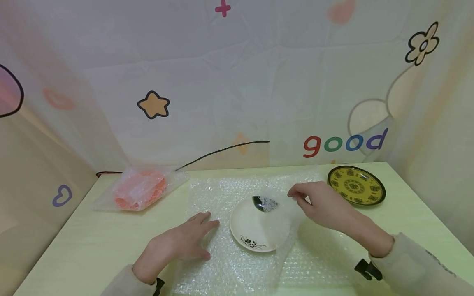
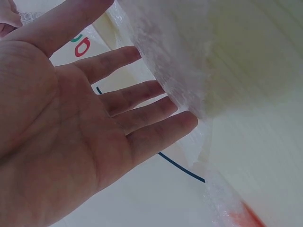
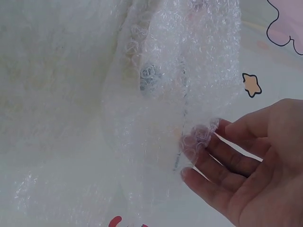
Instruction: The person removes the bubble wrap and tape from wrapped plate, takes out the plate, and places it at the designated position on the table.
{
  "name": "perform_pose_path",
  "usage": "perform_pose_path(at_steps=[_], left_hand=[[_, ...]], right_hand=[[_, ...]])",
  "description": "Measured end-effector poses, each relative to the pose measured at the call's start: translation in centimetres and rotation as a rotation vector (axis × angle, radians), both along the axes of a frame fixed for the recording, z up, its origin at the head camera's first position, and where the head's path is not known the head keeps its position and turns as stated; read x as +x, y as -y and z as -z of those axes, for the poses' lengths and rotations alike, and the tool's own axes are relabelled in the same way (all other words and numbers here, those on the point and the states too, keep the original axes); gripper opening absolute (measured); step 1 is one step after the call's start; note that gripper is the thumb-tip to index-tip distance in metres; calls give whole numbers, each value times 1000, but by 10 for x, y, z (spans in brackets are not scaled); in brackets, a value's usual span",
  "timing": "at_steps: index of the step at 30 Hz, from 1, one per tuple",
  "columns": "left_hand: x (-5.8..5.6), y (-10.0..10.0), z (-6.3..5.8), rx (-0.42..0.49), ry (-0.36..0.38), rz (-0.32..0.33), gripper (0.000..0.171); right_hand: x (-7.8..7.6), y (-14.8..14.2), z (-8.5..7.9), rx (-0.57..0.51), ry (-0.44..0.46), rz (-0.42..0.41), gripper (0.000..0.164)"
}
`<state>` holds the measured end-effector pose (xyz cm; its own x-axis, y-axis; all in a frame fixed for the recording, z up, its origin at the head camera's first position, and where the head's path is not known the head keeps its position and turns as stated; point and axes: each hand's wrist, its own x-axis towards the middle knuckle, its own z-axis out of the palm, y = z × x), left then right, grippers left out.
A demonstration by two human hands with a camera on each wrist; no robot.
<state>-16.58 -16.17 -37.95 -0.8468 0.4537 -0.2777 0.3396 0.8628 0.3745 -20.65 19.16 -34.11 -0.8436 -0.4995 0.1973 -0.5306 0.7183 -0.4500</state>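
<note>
A white plate (image 1: pixel 249 226) with a dark fan pattern and small black flowers lies on a sheet of bubble wrap (image 1: pixel 226 267). My right hand (image 1: pixel 326 205) pinches the edge of the sheet, and a raised flap (image 3: pixel 161 113) covers the right part of the plate. To the plate's left, my left hand (image 1: pixel 181 242) lies at the wrap with its fingers spread. In the left wrist view its fingertips touch the sheet, and the palm (image 2: pixel 71 127) holds nothing.
At the back left of the table (image 1: pixel 74 246) sits a pink item (image 1: pixel 140 189) wrapped in bubble wrap. A yellow-green patterned plate (image 1: pixel 355 186) with a dark rim is at the back right. Behind the table hangs a printed curtain (image 1: pixel 229 94).
</note>
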Motion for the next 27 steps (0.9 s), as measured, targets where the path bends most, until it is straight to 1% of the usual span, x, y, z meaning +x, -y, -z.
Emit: perform_pose_path(at_steps=[9, 14, 20, 24, 27], left_hand=[[0, -1, 0, -5, 0, 1, 77], [0, -2, -1, -10, 8, -3, 76], [0, -2, 0, -16, 5, 0, 76], [0, -2, 0, -15, 3, 0, 77], [0, -2, 0, -16, 0, 2, 77]], right_hand=[[0, -2, -3, 18, 36, -35, 17], [0, -5, -3, -3, 66, -63, 18], [-1, -9, -2, -40, 150, -125, 15], [-1, -12, -2, -45, 210, -130, 11], [0, -13, -2, -37, 224, -123, 12]])
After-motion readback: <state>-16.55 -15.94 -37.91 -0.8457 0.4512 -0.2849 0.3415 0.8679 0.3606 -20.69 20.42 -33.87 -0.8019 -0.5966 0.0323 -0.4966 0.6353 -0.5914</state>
